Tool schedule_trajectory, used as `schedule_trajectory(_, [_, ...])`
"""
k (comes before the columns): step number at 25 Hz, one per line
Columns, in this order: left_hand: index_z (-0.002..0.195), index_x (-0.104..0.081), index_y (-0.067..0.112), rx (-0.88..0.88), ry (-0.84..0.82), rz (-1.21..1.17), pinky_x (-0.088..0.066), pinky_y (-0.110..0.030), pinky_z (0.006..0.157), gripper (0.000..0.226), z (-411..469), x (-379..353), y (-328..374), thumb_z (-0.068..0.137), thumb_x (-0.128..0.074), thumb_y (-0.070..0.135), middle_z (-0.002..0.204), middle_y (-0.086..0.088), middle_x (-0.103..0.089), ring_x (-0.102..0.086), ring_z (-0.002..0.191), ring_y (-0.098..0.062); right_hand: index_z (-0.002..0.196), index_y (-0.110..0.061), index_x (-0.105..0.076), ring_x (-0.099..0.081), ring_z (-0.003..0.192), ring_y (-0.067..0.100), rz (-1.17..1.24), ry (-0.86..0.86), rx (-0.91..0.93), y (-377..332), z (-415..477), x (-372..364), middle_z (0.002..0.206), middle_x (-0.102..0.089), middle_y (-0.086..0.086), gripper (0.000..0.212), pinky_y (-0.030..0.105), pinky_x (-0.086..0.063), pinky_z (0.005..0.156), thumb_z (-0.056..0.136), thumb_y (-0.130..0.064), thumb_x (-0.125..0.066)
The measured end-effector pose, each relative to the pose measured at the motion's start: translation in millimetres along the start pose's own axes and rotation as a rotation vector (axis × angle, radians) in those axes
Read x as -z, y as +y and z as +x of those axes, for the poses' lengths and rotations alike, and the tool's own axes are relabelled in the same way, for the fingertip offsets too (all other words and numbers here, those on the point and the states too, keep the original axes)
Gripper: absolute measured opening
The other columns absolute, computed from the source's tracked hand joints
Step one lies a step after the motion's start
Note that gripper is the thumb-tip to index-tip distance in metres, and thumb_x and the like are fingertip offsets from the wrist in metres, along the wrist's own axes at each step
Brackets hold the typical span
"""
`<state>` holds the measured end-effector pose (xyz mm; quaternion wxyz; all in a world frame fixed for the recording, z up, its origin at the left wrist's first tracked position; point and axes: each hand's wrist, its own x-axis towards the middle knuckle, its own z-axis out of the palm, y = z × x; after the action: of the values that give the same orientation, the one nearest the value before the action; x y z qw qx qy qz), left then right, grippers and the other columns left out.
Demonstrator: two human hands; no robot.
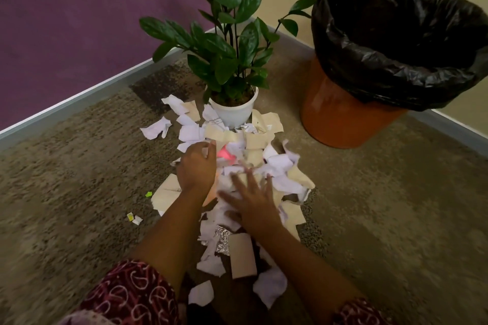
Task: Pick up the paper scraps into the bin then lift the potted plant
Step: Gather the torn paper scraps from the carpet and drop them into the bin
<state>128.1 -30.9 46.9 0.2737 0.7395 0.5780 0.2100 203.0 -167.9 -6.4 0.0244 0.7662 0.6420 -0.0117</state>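
Left grip (196, 166) loosely cupped, palm down; right grip (254, 202) flat, palm down, splayed.

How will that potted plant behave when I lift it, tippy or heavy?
Likely top-heavy: the potted plant has tall leafy stems above a small white pot, so it may tip. The pot looks smooth, possibly slippery. Its stems would probably sway.

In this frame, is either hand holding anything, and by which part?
The right hand lies flat, fingers spread, on the pile of torn white and beige paper scraps, holding nothing. The left hand curls over the pile; blur hides whether it pinches a scrap.
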Motion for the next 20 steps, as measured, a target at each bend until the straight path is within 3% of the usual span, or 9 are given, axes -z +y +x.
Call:
schedule_trajectory(2, [0.11,-0.069,0.011,0.0,0.006,0.039,-0.049,-0.041,0.092,0.043,0,2,-4,0.098,-0.041,0.041,0.116,-0.01,-0.069,-0.062,0.108,-0.03,0.141,-0.042,-0.033,-0.011,0.146,0.04,0.128,-0.025,-0.221,8,7,8,0.16,-0.018,0.005,0.052,0.069,-0.008,0.109,0.093,-0.042,-0.051])
schedule_trajectory(4, [0.111,-0.069,0.011,-0.004,0.025,0.048,-0.049,-0.04,0.092,0.043,-1,4,-6,0.098,-0.041,0.041,0.116,-0.01,-0.069,-0.063,0.108,-0.028,0.133,-0.036,-0.049,-0.025,0.143,0.037,0.257,0.111,-0.361,3,4,16,0.153,-0.035,0.006,0.045,0.065,-0.017,0.11,0.09,-0.027,-0.058])
schedule_trajectory(6, [0.112,-0.069,0.01,-0.024,0.045,0.035,-0.048,-0.039,0.091,0.042,-2,6,-7,0.097,-0.043,0.04,0.117,-0.011,-0.069,-0.063,0.109,-0.029,0.117,-0.027,-0.064,-0.047,0.131,0.032,0.307,0.274,-0.238,-9,-10,19,0.136,-0.057,0.008,0.037,0.062,-0.035,0.104,0.081,-0.02,-0.066])
schedule_trajectory(8, [0.113,-0.068,0.009,-0.035,0.057,0.03,-0.049,-0.038,0.091,0.041,-2,9,-8,0.097,-0.045,0.039,0.118,-0.013,-0.068,-0.063,0.109,-0.03,0.114,-0.025,-0.065,-0.052,0.127,0.028,0.352,0.281,-0.004,-27,-29,14,0.13,-0.061,0.005,0.03,0.057,-0.039,0.104,0.084,-0.029,-0.063])
schedule_trajectory(12, [0.116,-0.066,0.009,-0.012,0.063,0.041,-0.05,-0.038,0.091,0.043,-5,12,-10,0.097,-0.045,0.041,0.12,-0.013,-0.068,-0.064,0.108,-0.03,0.126,-0.016,-0.055,-0.033,0.14,0.027,0.434,-0.186,0.359,-53,-56,4,0.144,-0.046,0.009,0.045,0.051,-0.018,0.117,0.093,-0.046,-0.048])
schedule_trajectory(14, [0.115,-0.067,0.009,-0.03,0.067,0.046,-0.05,-0.038,0.09,0.042,-7,14,-11,0.097,-0.045,0.041,0.118,-0.013,-0.068,-0.064,0.107,-0.03,0.122,-0.011,-0.057,-0.035,0.136,0.031,0.339,-0.253,0.516,-57,-62,1,0.14,-0.047,0.015,0.047,0.052,-0.02,0.115,0.092,-0.047,-0.05])
schedule_trajectory(20, [0.115,-0.066,0.009,-0.052,0.053,0.096,-0.05,-0.039,0.089,0.043,-7,24,-11,0.097,-0.044,0.042,0.119,-0.014,-0.067,-0.064,0.107,-0.03,0.12,-0.011,-0.058,-0.037,0.128,0.033,0.283,-0.291,0.519,-64,-53,7,0.132,-0.05,0.015,0.038,0.05,-0.024,0.109,0.094,-0.037,-0.05])
